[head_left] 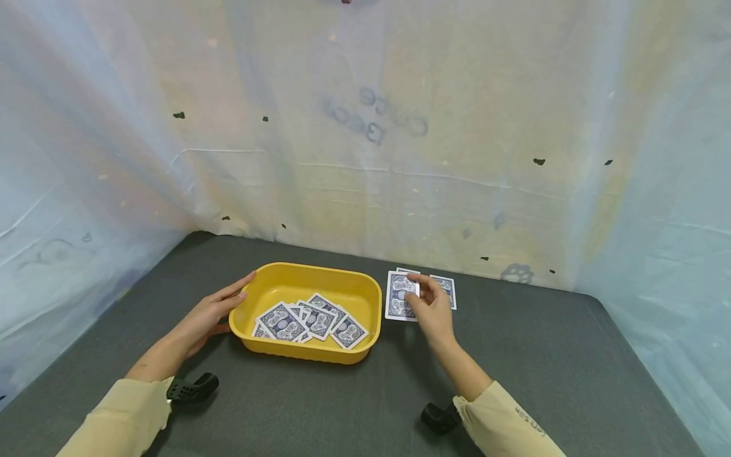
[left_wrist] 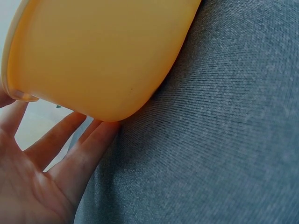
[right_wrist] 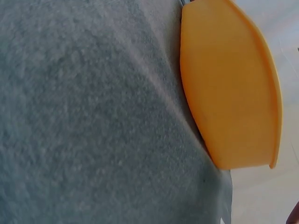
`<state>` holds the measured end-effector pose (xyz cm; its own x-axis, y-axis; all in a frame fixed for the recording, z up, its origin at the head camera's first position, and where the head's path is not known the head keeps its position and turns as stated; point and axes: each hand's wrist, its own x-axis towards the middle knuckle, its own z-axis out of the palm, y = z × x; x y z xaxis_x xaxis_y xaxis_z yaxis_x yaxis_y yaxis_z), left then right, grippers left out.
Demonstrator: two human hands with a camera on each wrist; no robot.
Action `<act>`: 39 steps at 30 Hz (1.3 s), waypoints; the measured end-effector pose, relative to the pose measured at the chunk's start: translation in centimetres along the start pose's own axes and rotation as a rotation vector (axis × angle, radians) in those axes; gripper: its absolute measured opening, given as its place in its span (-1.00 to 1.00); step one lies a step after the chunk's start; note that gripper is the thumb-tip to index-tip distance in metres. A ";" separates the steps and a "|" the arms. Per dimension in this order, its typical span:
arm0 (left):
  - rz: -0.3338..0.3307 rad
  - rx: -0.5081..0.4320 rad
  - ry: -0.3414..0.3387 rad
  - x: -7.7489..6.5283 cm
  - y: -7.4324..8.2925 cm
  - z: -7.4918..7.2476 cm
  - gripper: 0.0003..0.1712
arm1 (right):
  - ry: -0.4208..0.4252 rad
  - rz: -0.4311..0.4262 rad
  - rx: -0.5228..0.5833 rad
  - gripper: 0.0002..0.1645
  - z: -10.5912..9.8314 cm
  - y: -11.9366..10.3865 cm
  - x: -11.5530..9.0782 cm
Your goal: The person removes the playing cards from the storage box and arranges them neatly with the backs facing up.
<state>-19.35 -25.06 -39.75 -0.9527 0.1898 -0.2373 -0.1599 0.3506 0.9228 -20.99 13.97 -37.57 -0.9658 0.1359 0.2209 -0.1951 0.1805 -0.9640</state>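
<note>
My left hand [head_left: 207,317] rests against the left end of a yellow plastic bin [head_left: 305,348]. In the left wrist view its fingers [left_wrist: 91,149] reach out fairly straight to the bin's outer wall. Several playing cards [head_left: 282,322], patterned blue backs up, lie overlapping inside the bin. Right of the bin, my right hand [head_left: 435,314] pinches a playing card [head_left: 398,292] with its back facing up. Behind that card shows the edge of another card [head_left: 408,270], and one more card [head_left: 447,289] lies just right of my fingers. In the right wrist view only a fingertip [right_wrist: 294,215] appears.
A dark grey cloth-covered table [head_left: 320,406] lies under everything. Whitish plastic sheeting [head_left: 388,209] hangs along its back and both sides. Black wrist straps [head_left: 193,388] show at both sleeves.
</note>
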 end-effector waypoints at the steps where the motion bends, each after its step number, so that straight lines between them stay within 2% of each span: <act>1: 0.000 0.001 0.001 0.0 0.0 0.0 -0.27 | 0.007 0.005 0.001 -0.58 -0.1 0.1 0.1; 28: -0.004 0.012 0.004 0.1 0.0 0.1 -0.25 | 0.128 0.112 0.005 -0.54 -3.2 2.0 2.2; 39: 0.004 0.007 -0.002 0.0 0.0 0.0 -0.25 | 0.192 0.128 -0.040 -0.54 -4.6 3.1 3.1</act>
<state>-19.34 -25.02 -39.71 -0.9529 0.1926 -0.2344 -0.1547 0.3559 0.9216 -23.84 19.45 -39.14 -0.9313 0.3421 0.1251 -0.0628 0.1876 -0.9802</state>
